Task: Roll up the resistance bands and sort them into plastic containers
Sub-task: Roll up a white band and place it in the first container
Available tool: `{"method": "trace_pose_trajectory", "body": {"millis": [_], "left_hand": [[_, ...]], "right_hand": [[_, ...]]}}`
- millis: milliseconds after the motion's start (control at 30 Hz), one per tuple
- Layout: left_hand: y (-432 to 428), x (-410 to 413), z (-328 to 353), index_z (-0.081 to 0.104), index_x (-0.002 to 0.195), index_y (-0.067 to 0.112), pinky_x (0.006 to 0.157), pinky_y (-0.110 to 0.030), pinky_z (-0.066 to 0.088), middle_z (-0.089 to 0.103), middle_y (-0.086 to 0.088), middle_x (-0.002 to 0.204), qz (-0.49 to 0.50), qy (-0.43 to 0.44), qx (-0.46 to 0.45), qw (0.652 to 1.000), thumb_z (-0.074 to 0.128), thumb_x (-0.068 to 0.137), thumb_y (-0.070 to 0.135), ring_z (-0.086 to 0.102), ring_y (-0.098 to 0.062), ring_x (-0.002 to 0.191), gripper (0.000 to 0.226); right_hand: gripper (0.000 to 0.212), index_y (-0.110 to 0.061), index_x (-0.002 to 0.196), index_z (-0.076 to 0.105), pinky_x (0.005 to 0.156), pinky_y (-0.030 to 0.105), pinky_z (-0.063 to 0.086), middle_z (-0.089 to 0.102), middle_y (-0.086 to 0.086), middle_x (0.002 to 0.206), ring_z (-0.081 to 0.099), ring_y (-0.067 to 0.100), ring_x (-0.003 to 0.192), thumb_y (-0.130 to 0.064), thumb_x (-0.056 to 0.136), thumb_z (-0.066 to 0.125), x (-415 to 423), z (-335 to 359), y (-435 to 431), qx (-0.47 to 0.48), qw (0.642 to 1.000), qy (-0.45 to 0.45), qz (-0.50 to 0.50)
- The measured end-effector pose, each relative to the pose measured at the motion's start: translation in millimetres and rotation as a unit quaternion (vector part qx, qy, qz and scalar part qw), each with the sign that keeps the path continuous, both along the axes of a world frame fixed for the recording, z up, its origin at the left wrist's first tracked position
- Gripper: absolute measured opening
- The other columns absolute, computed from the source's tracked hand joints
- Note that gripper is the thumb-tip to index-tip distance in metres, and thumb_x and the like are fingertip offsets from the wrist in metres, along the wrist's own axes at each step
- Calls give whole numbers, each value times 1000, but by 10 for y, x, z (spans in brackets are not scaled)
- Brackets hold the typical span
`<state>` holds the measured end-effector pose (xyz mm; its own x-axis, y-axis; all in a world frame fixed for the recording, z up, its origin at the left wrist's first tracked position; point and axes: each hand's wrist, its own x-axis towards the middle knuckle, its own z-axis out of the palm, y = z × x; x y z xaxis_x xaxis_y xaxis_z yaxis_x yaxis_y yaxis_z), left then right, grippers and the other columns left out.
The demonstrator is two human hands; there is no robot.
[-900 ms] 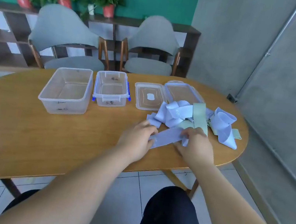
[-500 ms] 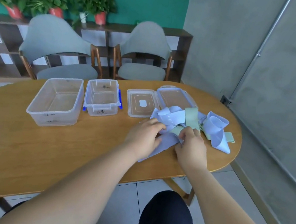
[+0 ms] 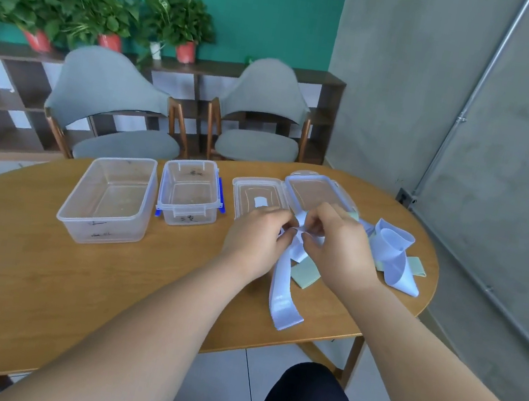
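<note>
left hand [image 3: 255,237] + right hand [image 3: 339,246] | fingers [image 3: 327,212] pinch lilac band [image 3: 282,296] | small container [image 3: 170,216] writing (unreadable)

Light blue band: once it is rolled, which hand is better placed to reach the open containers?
Left, probably. The left hand and right hand both pinch the light blue band, but the left sits nearer the small container and large container; the right would have to cross over.

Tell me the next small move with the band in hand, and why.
Probably begin curling the pinched end over itself. The left hand and right hand both pinch one end of the pale blue band, while the rest trails loose and unrolled down onto the table.
</note>
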<state>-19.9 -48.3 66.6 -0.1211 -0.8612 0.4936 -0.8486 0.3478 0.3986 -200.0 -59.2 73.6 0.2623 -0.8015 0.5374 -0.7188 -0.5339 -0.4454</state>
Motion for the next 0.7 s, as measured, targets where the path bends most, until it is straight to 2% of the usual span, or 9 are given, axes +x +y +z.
{"method": "trace_pose_trajectory", "body": {"millis": [233,333,433,533,700], "left_hand": [[173,594,166,77,106,26,73,-39,59,75,12,91,34,66,1,997,69,100,29,68,-11,85,11],[285,882,224,77,108,30,77,-36,60,74,20,92,68,104,24,992,68,101,31,68,-3,87,11],[440,1173,260,73,107,36,77,-36,61,71,23,89,98,108,20,989,67,100,29,67,-2,85,11],[633,1438,296,70,103,34,74,-41,59,71,18,87,112,114,8,987,67,100,24,66,-6,81,11],[986,1790,400,66,104,36,72,-42,58,70,16,89,146,134,-15,980,65,99,26,66,-8,82,12]], "right_hand": [[29,-21,97,69,68,35,53,65,-8,92,63,16,83,-2,75,70,395,146,15,7,999,41,-11],[20,-26,93,71,64,35,55,67,-10,87,65,17,81,-10,81,70,613,232,55,8,999,47,-24],[11,-27,96,73,63,32,53,66,-14,85,65,14,78,-18,88,71,885,349,119,-16,1000,7,-11],[11,-30,98,73,67,33,54,67,-15,89,63,9,78,-21,92,71,1223,467,212,-24,997,-64,26],[10,-27,101,73,68,36,54,68,-12,96,62,11,85,-22,93,71,1820,634,445,-84,989,-77,94]]}}
